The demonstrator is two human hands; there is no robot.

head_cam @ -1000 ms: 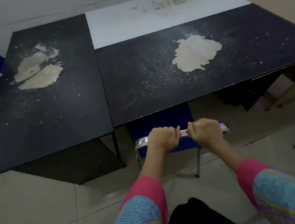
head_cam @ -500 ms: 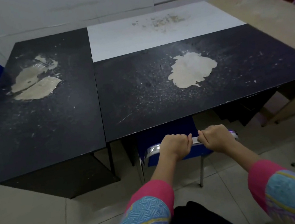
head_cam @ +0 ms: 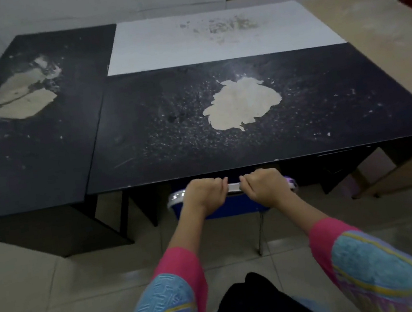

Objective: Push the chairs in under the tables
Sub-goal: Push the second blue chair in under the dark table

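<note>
Knuckles looked at risk: left hand and right hand were clenched on the chair rail, right at the table edge, where further pushing could pinch them

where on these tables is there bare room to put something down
All four tops are bare: the white table, the tan table, and both black tables, around their peeled patches. It is crowded only at the near edge, where both hands grip the blue chair.
</note>
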